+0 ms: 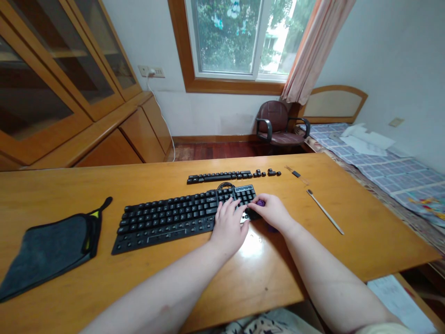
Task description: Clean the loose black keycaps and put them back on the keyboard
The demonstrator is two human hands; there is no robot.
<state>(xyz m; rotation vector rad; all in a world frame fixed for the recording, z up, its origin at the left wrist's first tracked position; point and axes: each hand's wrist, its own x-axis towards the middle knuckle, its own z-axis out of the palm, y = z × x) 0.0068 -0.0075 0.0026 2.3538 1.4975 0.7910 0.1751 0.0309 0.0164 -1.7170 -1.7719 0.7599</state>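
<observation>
- One keyboard (168, 213) seems steadied by the spread left hand (227, 225), nothing gripped.
- At its right end, a purple thing (261, 202) seems pinched in the right hand (273, 212).
- Steadiness seems needed next.

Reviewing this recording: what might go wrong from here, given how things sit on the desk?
The loose keycaps lie just behind the keyboard, so a push backward could jumble their rows. The coiled cable sits between them and might sweep some aside if dragged. The left hand and right hand, which holds a purple object, work close together over the keyboard's right end, so a slip might bump neighbouring keys.
</observation>
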